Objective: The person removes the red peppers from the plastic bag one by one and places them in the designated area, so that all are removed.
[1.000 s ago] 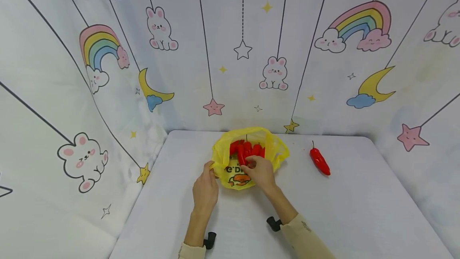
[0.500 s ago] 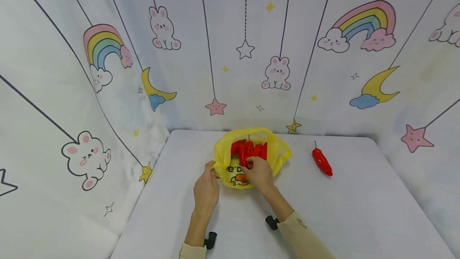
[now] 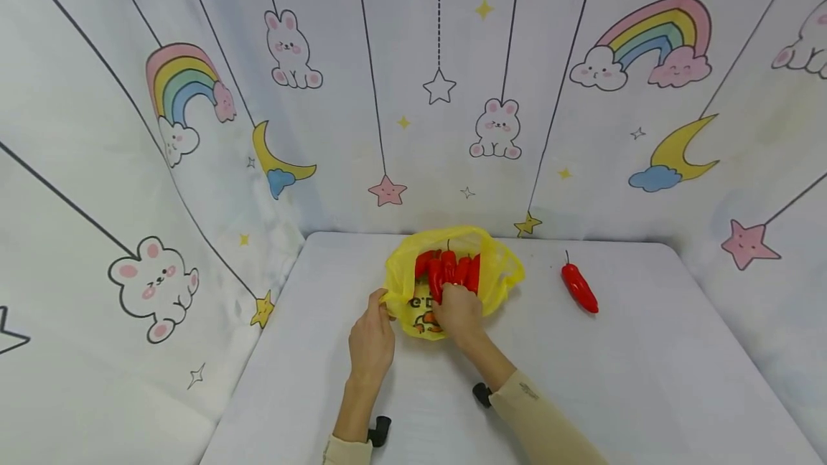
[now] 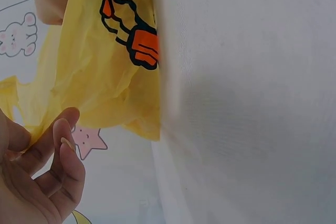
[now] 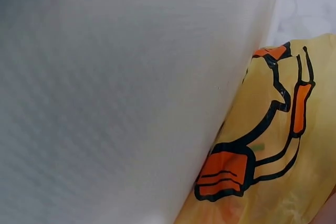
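Observation:
A yellow plastic bag (image 3: 502, 280) with a printed cartoon sits mouth open on the white table, several red chili peppers (image 3: 436, 278) inside. My left hand (image 3: 371, 341) pinches the left edge of its mouth between thumb and fingers; in the left wrist view, the same hand (image 4: 50, 174) holds the thin bag film (image 4: 100, 90). Over the front rim reaches my right hand (image 3: 460, 313), its fingertips down beside the peppers and hidden, so I cannot tell whether they hold one. The right wrist view shows mostly the bag's printed side (image 5: 273, 182).
One loose red chili pepper (image 3: 578, 288) lies on the table (image 3: 646, 379) to the right of the bag. Behind the table hangs a white cloth backdrop (image 3: 413, 41) with rainbows, rabbits and stars. Black wrist cameras show by both forearms.
My right hand has shifted slightly left and deeper into the bag, its thumb and fingertips now out of sight. The left hand keeps its hold on the rim, and the loose pepper stays put.

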Action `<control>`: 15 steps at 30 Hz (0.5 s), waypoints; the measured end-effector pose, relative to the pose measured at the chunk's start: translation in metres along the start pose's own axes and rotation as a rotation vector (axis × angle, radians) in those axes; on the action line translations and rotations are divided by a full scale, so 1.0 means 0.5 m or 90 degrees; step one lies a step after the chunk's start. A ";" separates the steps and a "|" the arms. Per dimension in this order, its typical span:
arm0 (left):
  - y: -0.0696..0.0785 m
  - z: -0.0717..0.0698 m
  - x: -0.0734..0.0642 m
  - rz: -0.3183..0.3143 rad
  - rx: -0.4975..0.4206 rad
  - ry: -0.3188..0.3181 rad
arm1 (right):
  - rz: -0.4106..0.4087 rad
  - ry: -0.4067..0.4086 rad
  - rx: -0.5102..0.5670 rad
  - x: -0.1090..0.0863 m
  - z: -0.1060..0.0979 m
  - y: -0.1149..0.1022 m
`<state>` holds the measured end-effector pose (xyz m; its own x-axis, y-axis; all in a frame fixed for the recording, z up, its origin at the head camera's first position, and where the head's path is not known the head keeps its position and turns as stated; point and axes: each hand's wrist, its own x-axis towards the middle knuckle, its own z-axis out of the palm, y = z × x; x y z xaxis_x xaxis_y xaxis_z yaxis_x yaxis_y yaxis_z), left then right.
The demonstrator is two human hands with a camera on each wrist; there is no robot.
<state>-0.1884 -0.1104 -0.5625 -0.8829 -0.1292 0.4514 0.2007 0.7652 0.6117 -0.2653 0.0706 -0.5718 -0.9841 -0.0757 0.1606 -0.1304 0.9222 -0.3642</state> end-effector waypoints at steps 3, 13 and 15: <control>0.000 0.002 0.000 -0.002 0.002 -0.005 | -0.005 0.003 -0.009 0.005 0.004 -0.002; 0.000 0.007 0.000 -0.002 0.008 -0.008 | -0.016 0.015 -0.004 0.009 0.014 0.003; 0.000 0.007 0.000 -0.003 0.008 -0.009 | -0.017 0.018 -0.005 0.009 0.015 0.004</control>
<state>-0.1900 -0.1082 -0.5651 -0.8894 -0.1241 0.4400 0.1914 0.7730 0.6049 -0.2708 0.0692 -0.5784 -0.9764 -0.0899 0.1964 -0.1558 0.9229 -0.3521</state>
